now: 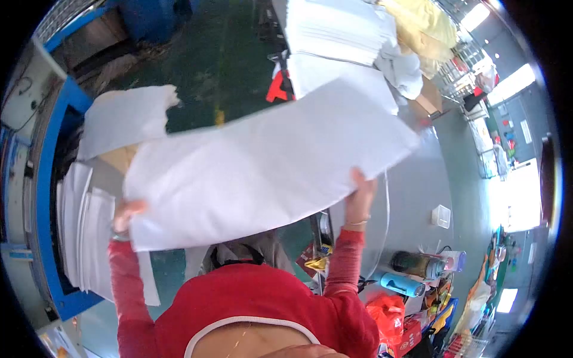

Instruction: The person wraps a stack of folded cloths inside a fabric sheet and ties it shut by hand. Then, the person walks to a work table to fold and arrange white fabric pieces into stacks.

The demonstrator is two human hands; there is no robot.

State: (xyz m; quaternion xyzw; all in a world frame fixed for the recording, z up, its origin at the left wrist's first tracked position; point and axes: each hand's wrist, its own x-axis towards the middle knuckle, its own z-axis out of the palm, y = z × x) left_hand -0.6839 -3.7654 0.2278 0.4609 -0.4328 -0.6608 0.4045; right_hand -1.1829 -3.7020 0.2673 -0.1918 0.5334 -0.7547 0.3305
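A large white sheet (256, 173) hangs in front of me, bowed slightly between my two hands; whether it is paper, foam or cloth I cannot tell. My left hand (126, 216) grips its lower left edge, with the thumb over the near face. On the lower right edge, my right hand (361, 194) holds it with the fingers mostly behind. Beyond the sheet's right part lies a tall stack of similar white sheets (334, 33) on the table. More white sheets (74, 227) lean or lie at the left, below my left hand.
A blue-framed machine (68, 119) stands at the left, with another white piece (125, 116) beside it. On the grey table (418, 179) are a clear plastic box (441, 216), a dark bottle (415, 264), a blue bottle (401, 284) and a red bag (387, 317).
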